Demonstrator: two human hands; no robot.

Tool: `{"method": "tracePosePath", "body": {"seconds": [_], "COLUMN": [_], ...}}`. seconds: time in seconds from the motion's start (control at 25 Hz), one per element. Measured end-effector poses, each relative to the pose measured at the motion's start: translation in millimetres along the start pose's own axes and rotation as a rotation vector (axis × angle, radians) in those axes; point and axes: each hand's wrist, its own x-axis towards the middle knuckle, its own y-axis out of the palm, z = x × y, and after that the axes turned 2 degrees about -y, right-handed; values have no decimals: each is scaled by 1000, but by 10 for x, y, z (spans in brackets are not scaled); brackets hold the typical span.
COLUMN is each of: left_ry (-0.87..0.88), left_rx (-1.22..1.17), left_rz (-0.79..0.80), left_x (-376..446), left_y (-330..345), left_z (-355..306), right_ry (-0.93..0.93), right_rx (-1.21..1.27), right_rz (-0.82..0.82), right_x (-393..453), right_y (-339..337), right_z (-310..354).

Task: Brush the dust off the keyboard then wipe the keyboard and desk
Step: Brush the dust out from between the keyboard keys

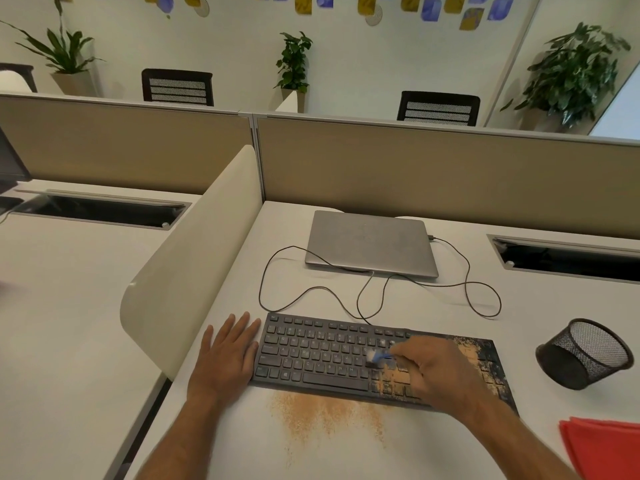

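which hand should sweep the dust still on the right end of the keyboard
Right. The right hand already holds the small brush over the keyboard beside the remaining dust. The left hand lies flat against the keyboard's left end, steadying it.

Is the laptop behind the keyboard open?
No: the laptop lies shut, lid down, on the desk behind the keyboard.

White desk (242,441), black keyboard (311,355), closed laptop (370,245), looped cable (311,289), tipped mesh cup (585,353), orange dust (325,414), red cloth (606,445)
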Motion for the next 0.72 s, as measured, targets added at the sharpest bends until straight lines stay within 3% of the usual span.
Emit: {"method": "tracePosePath", "body": {"seconds": [0.12,0.28,0.44,0.6,0.72], "left_ry": [-2,-3,-3,0,0], "left_rx": [4,17,-3,4,11], "left_rz": [5,7,-7,-6,-3], "left_x": [-3,-3,1,2,5], "left_y": [2,-3,4,2,5], "left_z": [-9,-4,-7,-3,-10], "right_ry": [-1,-3,1,-35,-34], "right_rx": [-23,-7,-51,-13,-58], "right_rz": [76,10,79,-13,45], "right_x": [-19,-15,-10,-10,-40], "right_y": [6,-1,-17,-30,-18], "right_z": [6,-12,21,54,43]}}
